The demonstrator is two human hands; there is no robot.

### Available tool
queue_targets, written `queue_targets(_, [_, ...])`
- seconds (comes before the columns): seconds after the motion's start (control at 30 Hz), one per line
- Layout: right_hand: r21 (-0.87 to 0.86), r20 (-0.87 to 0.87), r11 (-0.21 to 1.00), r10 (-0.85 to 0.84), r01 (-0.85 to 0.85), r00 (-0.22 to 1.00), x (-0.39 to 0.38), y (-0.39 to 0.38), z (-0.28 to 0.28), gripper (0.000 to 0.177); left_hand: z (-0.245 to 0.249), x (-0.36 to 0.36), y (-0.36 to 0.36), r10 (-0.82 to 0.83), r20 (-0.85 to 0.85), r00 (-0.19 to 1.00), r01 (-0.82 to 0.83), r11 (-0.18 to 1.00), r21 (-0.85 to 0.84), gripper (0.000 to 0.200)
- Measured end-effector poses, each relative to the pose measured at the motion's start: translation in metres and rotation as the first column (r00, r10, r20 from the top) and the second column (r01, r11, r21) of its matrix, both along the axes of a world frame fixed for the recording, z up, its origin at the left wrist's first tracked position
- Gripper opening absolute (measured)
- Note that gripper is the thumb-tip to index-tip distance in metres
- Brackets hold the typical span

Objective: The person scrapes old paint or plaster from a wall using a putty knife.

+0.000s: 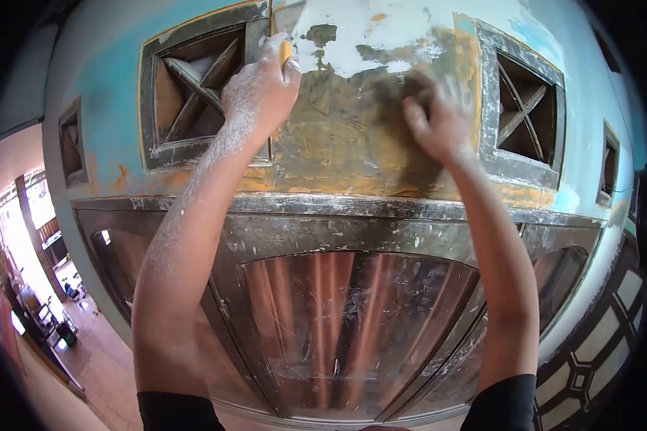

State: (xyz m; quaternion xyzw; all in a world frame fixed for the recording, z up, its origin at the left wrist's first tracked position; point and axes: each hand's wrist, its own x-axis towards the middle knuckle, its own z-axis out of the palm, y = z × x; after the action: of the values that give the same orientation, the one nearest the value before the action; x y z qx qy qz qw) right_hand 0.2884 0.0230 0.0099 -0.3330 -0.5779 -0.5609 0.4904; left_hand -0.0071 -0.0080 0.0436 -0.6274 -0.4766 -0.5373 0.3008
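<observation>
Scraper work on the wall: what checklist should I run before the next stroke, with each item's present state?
1. Left hand gripping the scraper: ok, closed round the handle.
2. Scraper blade at the wall: ok.
3. Right hand pressed on the wall: ok, though blurred.
4. Something under the right hand: cannot tell.
5. Left hand clear of the vent: not ok, it overlaps the frame.
6. Window glass clean: not ok, streaked and speckled.
</observation>
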Motion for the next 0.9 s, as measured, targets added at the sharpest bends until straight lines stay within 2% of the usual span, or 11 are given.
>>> queue_targets(0.07, [0.011, -0.093, 0.988, 0.154, -0.154, 0.984, 0.015, 0.002, 0.015, 0.052, 0.005, -0.001, 0.006, 0.125, -0.100, 0.987, -0.117, 0.990, 0.078, 0.046])
queue_targets(0.13, [0.003, -0.116, 0.987, 0.160, -0.161, 0.980, 0.012, 0.001, 0.013, 0.051, 0.016, 0.006, 0.003, 0.240, -0.191, 0.952, -0.233, 0.971, 0.054, 0.042])
queue_targets(0.17, [0.000, -0.048, 0.998, 0.070, -0.071, 0.996, 0.009, 0.000, 0.009, 0.050, 0.027, 0.005, 0.009, 0.280, -0.183, 0.942, -0.262, 0.958, 0.116, 0.039])
queue_targets(0.23, [-0.026, 0.026, 0.999, -0.047, 0.048, 0.999, 0.004, -0.003, 0.004, 0.049, 0.054, 0.005, 0.010, 0.302, -0.171, 0.938, -0.286, 0.952, 0.110, 0.043])
queue_targets(0.37, [-0.033, -0.072, 0.993, 0.110, -0.112, 0.991, 0.010, -0.003, 0.003, 0.049, 0.068, 0.012, 0.005, 0.359, -0.148, 0.921, -0.347, 0.932, 0.104, 0.049])
queue_targets(0.6, [-0.052, -0.020, 0.989, 0.136, -0.137, 0.990, 0.010, -0.005, -0.002, 0.048, 0.106, 0.000, 0.012, 0.340, -0.127, 0.932, -0.320, 0.935, 0.155, 0.056])
queue_targets(0.67, [-0.039, -0.009, 0.989, 0.145, -0.146, 0.989, 0.012, -0.006, -0.001, 0.048, 0.134, -0.008, 0.029, 0.413, -0.129, 0.901, -0.361, 0.882, 0.302, 0.056])
queue_targets(0.73, [-0.079, -0.015, 0.987, 0.138, -0.139, 0.990, 0.013, -0.007, -0.003, 0.048, 0.138, 0.004, 0.012, 0.453, -0.092, 0.887, -0.413, 0.867, 0.278, 0.056])
queue_targets(0.8, [-0.100, -0.016, 0.983, 0.156, -0.156, 0.988, 0.013, -0.008, -0.003, 0.048, 0.116, 0.031, -0.043, 0.188, -0.078, 0.979, -0.189, 0.982, -0.007, 0.048])
queue_targets(0.83, [-0.094, -0.026, 0.984, 0.152, -0.154, 0.988, 0.013, -0.007, -0.005, 0.048, 0.113, 0.023, -0.029, 0.192, -0.079, 0.978, -0.193, 0.981, -0.006, 0.048])
queue_targets(0.9, [-0.090, -0.050, 0.985, 0.144, -0.149, 0.988, 0.012, -0.008, -0.012, 0.048, 0.106, 0.008, 0.003, 0.417, -0.113, 0.902, -0.379, 0.889, 0.257, 0.057])
